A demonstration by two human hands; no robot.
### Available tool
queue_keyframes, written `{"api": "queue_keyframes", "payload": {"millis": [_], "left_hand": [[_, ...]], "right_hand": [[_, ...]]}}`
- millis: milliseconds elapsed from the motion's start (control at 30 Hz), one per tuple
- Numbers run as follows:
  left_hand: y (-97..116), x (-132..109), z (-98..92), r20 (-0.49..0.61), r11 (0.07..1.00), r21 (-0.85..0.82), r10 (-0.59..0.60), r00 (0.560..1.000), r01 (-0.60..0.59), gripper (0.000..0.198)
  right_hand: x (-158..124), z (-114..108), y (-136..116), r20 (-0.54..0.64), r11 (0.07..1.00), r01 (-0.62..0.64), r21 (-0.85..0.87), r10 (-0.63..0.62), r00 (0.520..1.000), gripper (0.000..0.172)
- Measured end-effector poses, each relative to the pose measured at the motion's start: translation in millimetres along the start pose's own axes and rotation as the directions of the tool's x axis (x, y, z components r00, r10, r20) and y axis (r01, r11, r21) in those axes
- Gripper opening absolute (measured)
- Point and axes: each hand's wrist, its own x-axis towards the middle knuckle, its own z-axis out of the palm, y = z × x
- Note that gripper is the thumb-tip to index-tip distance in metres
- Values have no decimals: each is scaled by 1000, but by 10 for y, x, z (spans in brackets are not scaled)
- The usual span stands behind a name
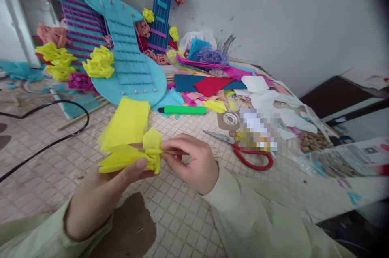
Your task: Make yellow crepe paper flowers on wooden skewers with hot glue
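Observation:
My left hand (pixel 111 189) is closed on a folded strip of yellow tissue paper (pixel 121 163), with the thumb pressing on top. From the right, my right hand (pixel 193 163) pinches a thin wooden stick (pixel 178 152) between thumb and fingertips. Some of the yellow paper is bunched around the stick's left end, where both hands nearly meet. Just beyond them a stack of yellow paper sheets (pixel 129 122) lies on the tiled-pattern table (pixel 182 213).
Red-handled scissors (pixel 253 163) lie right of my right hand. Farther back are a green, dark-tipped marker-like tool (pixel 185 110), a blue guitar-shaped board (pixel 133 67) with yellow paper flowers (pixel 99 62), and purple yarn (pixel 212 56). A black cable (pixel 45 144) curves at left.

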Motion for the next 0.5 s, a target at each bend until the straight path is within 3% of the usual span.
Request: {"api": "queue_keyframes", "payload": {"millis": [167,300,500], "left_hand": [[27,-6,66,-84,984,-177,-40,996,25,19],[39,-1,24,-86,973,-230,-17,996,-3,13],[74,-38,39,-82,971,-233,40,996,-59,19]], "right_hand": [[-7,-1,18,4,1000,-12,0,12,1000,9],[-4,-5,18,2,1000,-14,9,14,1000,7],[2,-9,13,-3,1000,-4,11,4,1000,6]]}}
